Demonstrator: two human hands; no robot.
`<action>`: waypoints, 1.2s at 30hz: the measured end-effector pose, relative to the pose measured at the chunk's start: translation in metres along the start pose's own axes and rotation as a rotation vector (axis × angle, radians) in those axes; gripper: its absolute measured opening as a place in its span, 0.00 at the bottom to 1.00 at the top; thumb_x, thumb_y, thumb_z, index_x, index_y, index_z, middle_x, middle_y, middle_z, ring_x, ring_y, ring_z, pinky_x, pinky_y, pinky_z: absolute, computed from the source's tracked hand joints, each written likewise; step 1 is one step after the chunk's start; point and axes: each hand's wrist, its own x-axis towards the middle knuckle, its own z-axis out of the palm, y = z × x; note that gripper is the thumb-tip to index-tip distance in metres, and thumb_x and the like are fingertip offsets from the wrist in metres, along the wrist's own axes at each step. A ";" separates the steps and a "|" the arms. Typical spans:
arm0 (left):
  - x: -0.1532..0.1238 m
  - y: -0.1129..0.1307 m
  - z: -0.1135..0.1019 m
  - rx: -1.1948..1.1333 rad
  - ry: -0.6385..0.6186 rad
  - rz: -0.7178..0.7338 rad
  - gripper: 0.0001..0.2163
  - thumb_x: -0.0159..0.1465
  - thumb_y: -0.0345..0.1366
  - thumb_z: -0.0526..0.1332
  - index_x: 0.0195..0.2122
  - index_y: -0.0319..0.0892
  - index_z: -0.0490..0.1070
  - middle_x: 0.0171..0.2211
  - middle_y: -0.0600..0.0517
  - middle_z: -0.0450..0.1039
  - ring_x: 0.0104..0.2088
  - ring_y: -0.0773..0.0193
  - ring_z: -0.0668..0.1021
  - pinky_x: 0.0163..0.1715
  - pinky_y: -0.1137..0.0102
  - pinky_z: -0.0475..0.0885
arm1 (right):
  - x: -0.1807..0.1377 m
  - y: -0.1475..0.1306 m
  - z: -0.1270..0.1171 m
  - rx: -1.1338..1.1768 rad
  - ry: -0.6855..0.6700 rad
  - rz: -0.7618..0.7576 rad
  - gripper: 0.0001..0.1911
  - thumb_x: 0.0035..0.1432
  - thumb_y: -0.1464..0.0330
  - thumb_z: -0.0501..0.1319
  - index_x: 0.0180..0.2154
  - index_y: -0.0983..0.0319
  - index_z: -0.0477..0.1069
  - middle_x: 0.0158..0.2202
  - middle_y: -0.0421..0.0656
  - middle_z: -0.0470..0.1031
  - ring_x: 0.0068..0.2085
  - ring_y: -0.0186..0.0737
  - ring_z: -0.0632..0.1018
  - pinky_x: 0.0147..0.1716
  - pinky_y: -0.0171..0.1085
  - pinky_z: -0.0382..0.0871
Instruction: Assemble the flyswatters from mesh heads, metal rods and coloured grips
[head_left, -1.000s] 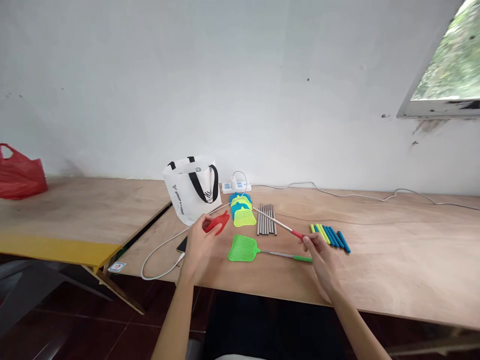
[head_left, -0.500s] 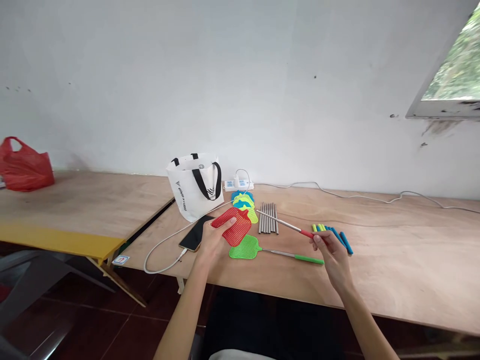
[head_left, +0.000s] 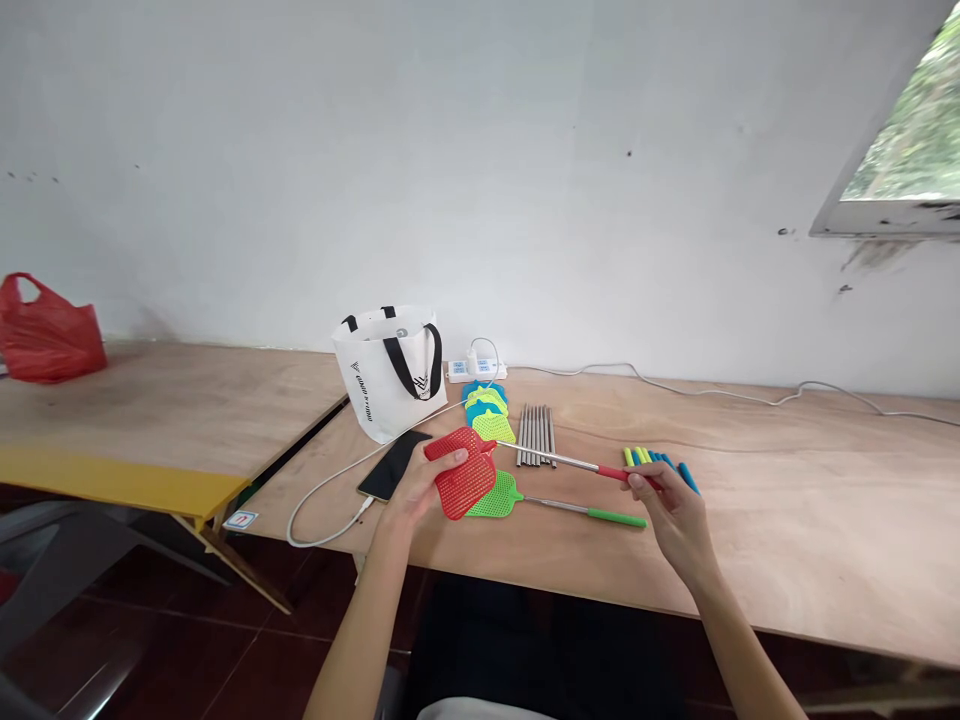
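My left hand [head_left: 420,484] pinches a red fly swatter head [head_left: 466,482] by its left edge, thumb on top. In my right hand [head_left: 669,508] is the red grip of a metal rod [head_left: 551,455]. The rod's bare tip meets the neck of the red head; whether it sits inside cannot be made out. Below them on the table lies a whole green fly swatter [head_left: 555,502], its head partly covered by the red one. Loose yellow and blue swatter heads [head_left: 493,428] overlap behind my left hand. Several metal rods [head_left: 535,437] lie side by side to their right.
Blue and yellow grips [head_left: 643,457] lie just behind my right hand. A phone [head_left: 394,466] with a white cable is at the left, before a white tote bag [head_left: 390,385]. A power strip [head_left: 457,371] stands by the wall. A red bag [head_left: 52,335] rests on the other table.
The red head has turned and dropped slightly, its neck now pointing at the rod. The rod's tip, apart from the head before, has come to its neck.
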 end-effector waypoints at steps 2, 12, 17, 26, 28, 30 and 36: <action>0.000 0.001 -0.002 0.022 -0.021 0.005 0.17 0.43 0.38 0.80 0.27 0.37 0.76 0.25 0.51 0.78 0.25 0.64 0.79 0.29 0.71 0.75 | 0.000 0.000 -0.001 -0.002 -0.012 -0.003 0.12 0.65 0.55 0.62 0.38 0.56 0.74 0.34 0.42 0.75 0.38 0.42 0.76 0.38 0.40 0.69; 0.003 -0.001 -0.012 0.093 -0.046 0.030 0.16 0.45 0.38 0.79 0.31 0.37 0.78 0.28 0.51 0.79 0.29 0.62 0.80 0.33 0.69 0.76 | 0.001 0.001 -0.005 -0.005 -0.004 -0.032 0.12 0.65 0.55 0.61 0.38 0.56 0.74 0.33 0.42 0.75 0.37 0.42 0.76 0.37 0.39 0.70; -0.003 0.009 -0.011 0.258 -0.115 0.053 0.14 0.48 0.37 0.77 0.30 0.37 0.76 0.28 0.51 0.79 0.29 0.62 0.79 0.31 0.70 0.74 | 0.004 0.003 -0.016 -0.157 -0.049 -0.063 0.12 0.67 0.55 0.59 0.40 0.55 0.74 0.34 0.42 0.75 0.39 0.44 0.76 0.42 0.43 0.70; -0.008 0.014 0.000 0.458 -0.122 0.099 0.16 0.47 0.39 0.78 0.25 0.40 0.70 0.24 0.56 0.74 0.26 0.65 0.77 0.26 0.74 0.71 | 0.009 -0.003 -0.041 -0.332 -0.131 -0.078 0.16 0.68 0.52 0.55 0.41 0.53 0.76 0.38 0.41 0.78 0.41 0.44 0.77 0.44 0.43 0.68; -0.006 0.011 0.001 0.455 -0.089 0.085 0.16 0.46 0.40 0.78 0.24 0.39 0.73 0.24 0.54 0.75 0.25 0.64 0.77 0.25 0.73 0.72 | 0.009 -0.003 -0.042 -0.350 -0.155 -0.067 0.17 0.68 0.51 0.55 0.41 0.53 0.76 0.38 0.41 0.79 0.41 0.44 0.77 0.45 0.43 0.68; -0.004 0.008 0.001 0.445 -0.061 0.060 0.16 0.44 0.40 0.79 0.24 0.38 0.75 0.23 0.53 0.76 0.24 0.63 0.78 0.25 0.71 0.73 | 0.009 -0.003 -0.041 -0.357 -0.190 -0.061 0.18 0.68 0.51 0.54 0.40 0.53 0.76 0.38 0.41 0.79 0.42 0.45 0.77 0.45 0.44 0.68; -0.005 0.002 0.011 0.296 0.024 0.097 0.16 0.49 0.43 0.78 0.31 0.39 0.78 0.29 0.50 0.81 0.29 0.58 0.82 0.31 0.68 0.78 | 0.006 -0.008 -0.031 -0.316 -0.310 -0.005 0.19 0.67 0.50 0.55 0.42 0.54 0.77 0.39 0.43 0.81 0.42 0.45 0.79 0.43 0.42 0.73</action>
